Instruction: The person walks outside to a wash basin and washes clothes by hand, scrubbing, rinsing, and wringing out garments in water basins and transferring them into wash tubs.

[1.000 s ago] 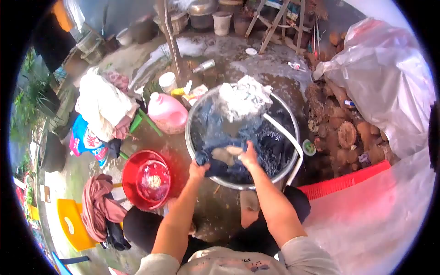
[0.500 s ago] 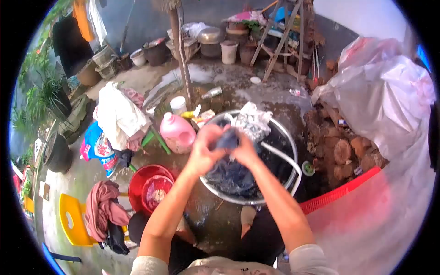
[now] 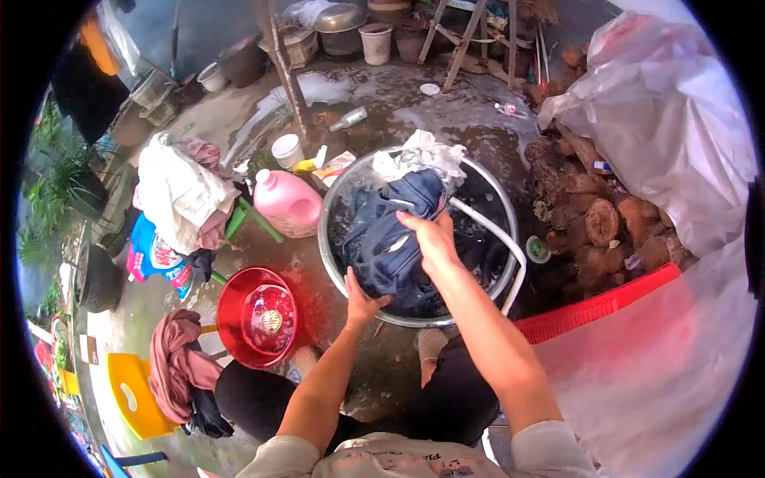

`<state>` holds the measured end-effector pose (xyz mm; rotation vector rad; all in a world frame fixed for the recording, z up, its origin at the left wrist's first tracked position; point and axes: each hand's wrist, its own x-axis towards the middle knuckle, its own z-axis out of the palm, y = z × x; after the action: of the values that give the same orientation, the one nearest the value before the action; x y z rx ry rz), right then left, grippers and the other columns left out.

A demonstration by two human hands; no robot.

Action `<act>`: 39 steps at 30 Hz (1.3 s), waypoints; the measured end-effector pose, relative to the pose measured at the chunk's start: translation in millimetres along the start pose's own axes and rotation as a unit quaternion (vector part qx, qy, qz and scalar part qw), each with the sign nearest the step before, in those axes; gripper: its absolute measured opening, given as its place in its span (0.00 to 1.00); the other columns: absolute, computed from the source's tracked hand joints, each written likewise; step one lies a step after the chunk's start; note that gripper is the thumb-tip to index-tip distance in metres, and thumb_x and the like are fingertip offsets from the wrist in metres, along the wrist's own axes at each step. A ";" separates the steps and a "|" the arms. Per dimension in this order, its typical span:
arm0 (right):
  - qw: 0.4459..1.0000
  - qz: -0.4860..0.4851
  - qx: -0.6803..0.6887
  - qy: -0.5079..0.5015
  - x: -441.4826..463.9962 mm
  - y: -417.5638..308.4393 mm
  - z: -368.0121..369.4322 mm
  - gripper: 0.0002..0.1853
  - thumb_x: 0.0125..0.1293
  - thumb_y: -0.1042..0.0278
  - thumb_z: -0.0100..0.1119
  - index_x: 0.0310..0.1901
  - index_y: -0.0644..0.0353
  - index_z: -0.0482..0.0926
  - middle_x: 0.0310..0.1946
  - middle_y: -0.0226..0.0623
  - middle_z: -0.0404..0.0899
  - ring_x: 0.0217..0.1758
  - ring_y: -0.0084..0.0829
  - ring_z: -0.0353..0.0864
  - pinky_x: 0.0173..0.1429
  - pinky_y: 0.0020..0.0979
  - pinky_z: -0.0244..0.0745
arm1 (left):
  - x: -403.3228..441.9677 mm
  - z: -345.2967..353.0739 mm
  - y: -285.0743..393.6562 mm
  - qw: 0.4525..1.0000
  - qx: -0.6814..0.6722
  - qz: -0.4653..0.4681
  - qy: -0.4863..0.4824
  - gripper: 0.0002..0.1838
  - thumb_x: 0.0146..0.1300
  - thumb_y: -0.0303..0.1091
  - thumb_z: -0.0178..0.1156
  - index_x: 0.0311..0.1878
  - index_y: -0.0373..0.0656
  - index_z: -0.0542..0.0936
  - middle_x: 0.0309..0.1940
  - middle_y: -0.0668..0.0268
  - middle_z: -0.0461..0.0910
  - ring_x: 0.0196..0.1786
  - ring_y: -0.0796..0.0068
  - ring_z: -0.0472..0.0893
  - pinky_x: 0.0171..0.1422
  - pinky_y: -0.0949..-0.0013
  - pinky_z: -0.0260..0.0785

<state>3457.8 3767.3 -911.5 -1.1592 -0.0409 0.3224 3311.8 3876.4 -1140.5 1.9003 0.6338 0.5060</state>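
Observation:
A wide metal basin (image 3: 326, 253) of dark water stands before me, holding a soaked navy garment (image 3: 390, 207). My right hand (image 3: 434, 240) grips the garment on its right side, thumb laid over the cloth and the other fingers partly hidden. At the near left rim, my left hand (image 3: 365, 303) is open, thumb and fingers spread beside the garment's lower edge. A wet whitish patterned cloth (image 3: 418, 155) hangs at the basin's far side. The white hose (image 3: 500, 240) runs over the right rim into the water.
To the left are a pink detergent jug (image 3: 287, 201), a red bucket (image 3: 225, 315) and a pile of white clothes (image 3: 179, 187). A yellow chair (image 3: 135, 390) bears a mauve cloth (image 3: 177, 358). Cut logs (image 3: 602, 221) and plastic sheeting (image 3: 661, 135) lie right.
The hands have parted and come down from above the basin. The bunched dark cloth they held together is now spread lower over the water. The view has tilted downward.

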 end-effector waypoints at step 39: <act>0.836 -0.001 0.316 -0.448 -99.0 82.0 56.0 0.28 0.73 0.46 0.38 0.66 0.55 0.64 0.68 0.34 0.63 0.68 0.32 0.64 0.76 0.37 0.51 | -4.8 -162.7 369.8 0.980 -0.176 0.096 -0.011 0.22 0.31 0.12 0.58 0.37 0.35 0.76 0.33 0.66 0.79 0.35 0.75 0.78 0.44 0.73 0.71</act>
<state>3333.6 3820.0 -949.8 -0.2693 -0.7110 0.7924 3284.3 3862.5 -737.7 1.6327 0.3205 0.6720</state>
